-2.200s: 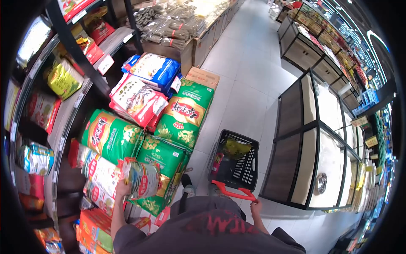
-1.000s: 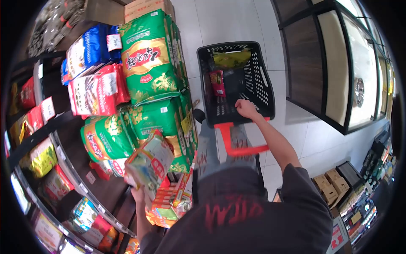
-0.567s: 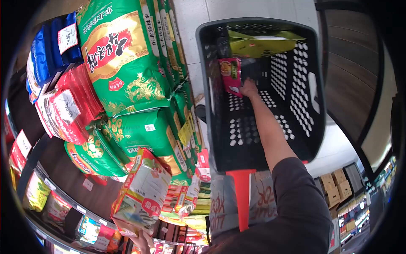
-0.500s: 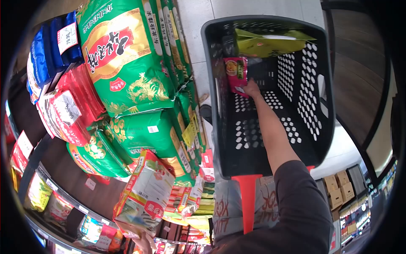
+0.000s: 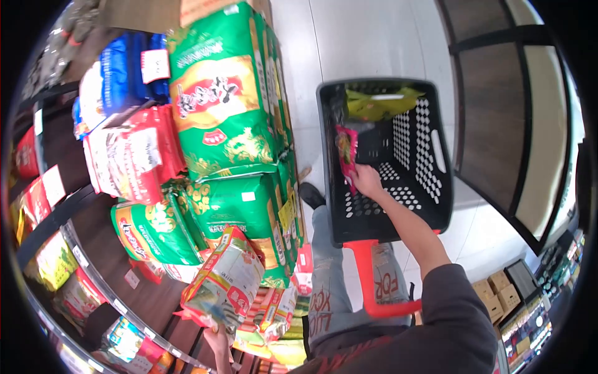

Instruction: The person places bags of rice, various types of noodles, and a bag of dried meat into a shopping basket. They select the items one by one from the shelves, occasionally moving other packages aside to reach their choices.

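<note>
Inside a dark shopping basket (image 5: 386,233), my right hand (image 5: 369,181) is closed on the lower end of a pink packet (image 5: 346,149). The packet stands on edge along the basket's left wall, slightly blurred. At the far end of the basket lies a yellow-green bag (image 5: 383,106). My left hand (image 5: 218,343), low in the view, grips the bottom end of a large red-and-white food bag (image 5: 227,277) with a printed panel. That bag is tilted in front of the stacked green rice sacks (image 5: 215,106); my left fingers are partly hidden by it.
Red bags (image 5: 140,153) and blue bags (image 5: 121,71) with price cards are piled left of the sacks. A shelf (image 5: 106,296) with bagged goods curves along the lower left. The basket has a red handle (image 5: 367,280). Cardboard boxes (image 5: 495,293) stand at the lower right beyond the tiled floor (image 5: 349,37).
The view has drawn back, showing more of my legs and the floor. The pink packet has turned from face-on to nearly edge-on in my right hand. My left hand still holds the red-and-white bag.
</note>
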Available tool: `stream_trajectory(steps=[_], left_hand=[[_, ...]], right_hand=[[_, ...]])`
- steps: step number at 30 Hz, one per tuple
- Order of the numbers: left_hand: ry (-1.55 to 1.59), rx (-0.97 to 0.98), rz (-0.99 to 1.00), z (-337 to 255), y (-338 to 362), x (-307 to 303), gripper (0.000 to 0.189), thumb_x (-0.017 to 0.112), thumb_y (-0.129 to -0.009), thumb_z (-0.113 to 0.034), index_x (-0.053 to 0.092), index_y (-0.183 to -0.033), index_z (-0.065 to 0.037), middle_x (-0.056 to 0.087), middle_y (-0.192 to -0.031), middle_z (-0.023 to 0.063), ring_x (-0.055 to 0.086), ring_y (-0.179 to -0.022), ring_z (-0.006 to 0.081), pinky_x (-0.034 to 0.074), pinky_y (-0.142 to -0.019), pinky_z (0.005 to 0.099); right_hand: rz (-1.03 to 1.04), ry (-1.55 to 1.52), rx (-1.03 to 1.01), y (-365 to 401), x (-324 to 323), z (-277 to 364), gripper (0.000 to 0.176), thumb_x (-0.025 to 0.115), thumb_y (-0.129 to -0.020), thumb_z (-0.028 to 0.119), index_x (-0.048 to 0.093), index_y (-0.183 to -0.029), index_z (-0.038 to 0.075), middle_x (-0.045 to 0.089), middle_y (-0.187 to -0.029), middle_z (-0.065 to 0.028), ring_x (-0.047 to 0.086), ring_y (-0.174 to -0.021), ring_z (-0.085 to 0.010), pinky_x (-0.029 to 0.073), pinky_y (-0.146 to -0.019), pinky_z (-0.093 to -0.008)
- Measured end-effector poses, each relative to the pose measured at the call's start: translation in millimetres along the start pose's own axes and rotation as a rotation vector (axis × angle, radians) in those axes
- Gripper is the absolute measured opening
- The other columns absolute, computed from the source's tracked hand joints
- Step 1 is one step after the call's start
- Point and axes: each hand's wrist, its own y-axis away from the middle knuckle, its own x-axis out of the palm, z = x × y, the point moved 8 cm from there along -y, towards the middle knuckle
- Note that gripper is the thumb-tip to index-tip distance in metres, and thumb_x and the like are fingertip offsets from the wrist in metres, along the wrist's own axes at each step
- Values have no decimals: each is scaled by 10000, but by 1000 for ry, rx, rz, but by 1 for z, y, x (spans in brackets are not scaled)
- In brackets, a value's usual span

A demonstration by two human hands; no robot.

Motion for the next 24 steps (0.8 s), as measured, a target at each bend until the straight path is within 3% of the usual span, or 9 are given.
stream_trajectory(steps=[1,2,8,10,14,17,19,20,24], left_hand=[[-59,152,-139,41,-12,-3,227,657,-789,-84,614,-628,70,602,-520,71,580,-486,141,423,-469,372],[-112,-84,-24,-8,4,-3,229,663,-780,-137,661,-678,67,648,-564,115,646,-535,196,484,-536,397],[112,48,-66,-5,29,-36,239,696,-764,-222,703,-729,14,677,-647,113,648,-599,164,501,-590,368],[343,-116,130,17,26,-42,266,691,-788,-237,704,-815,27,673,-716,69,624,-618,152,493,-587,341],[316,-42,404,-20,39,-13,245,698,-797,-180,670,-892,44,656,-760,62,615,-630,138,467,-518,317],[348,-30,368,-38,18,-20,135,668,-778,-106,662,-813,24,630,-684,73,614,-543,180,469,-448,335],[430,51,422,-53,19,-45,93,648,-773,-78,654,-772,15,605,-649,81,585,-496,192,456,-413,347],[453,65,439,-62,20,-54,79,642,-771,-67,652,-756,10,598,-638,83,583,-496,191,452,-409,348],[476,112,516,-127,50,-79,27,642,-726,-20,643,-710,1,577,-619,58,569,-510,169,413,-407,328]], right_hand=[[-39,-47,-21,25,-30,12,260,592,-923,271,674,-927,24,670,-811,-241,657,-784,-430,521,-711,-511],[-81,-94,-53,46,-62,21,265,599,-922,274,679,-932,22,672,-803,-232,658,-770,-420,515,-693,-499],[-356,-149,221,205,-202,20,262,640,-909,284,707,-1003,49,674,-765,-186,665,-721,-370,492,-667,-459],[-603,-165,158,249,-229,15,275,644,-903,281,709,-989,28,675,-752,-186,660,-701,-357,490,-673,-453],[-614,-374,262,313,-252,-1,263,660,-880,248,712,-928,-5,672,-747,-204,660,-690,-349,488,-681,-450],[-712,-293,225,355,-270,-2,250,671,-885,213,700,-907,-34,660,-699,-174,639,-641,-261,476,-640,-403],[-713,-634,111,399,-261,6,234,664,-924,185,689,-882,-44,672,-735,-80,599,-668,-127,469,-620,-325],[-728,-643,115,412,-252,3,234,664,-924,185,689,-882,-44,672,-735,-80,599,-668,-127,469,-620,-325],[-1105,-1028,148,471,-253,-18,248,642,-985,234,673,-904,2,644,-780,-13,528,-624,-83,412,-544,-270]])
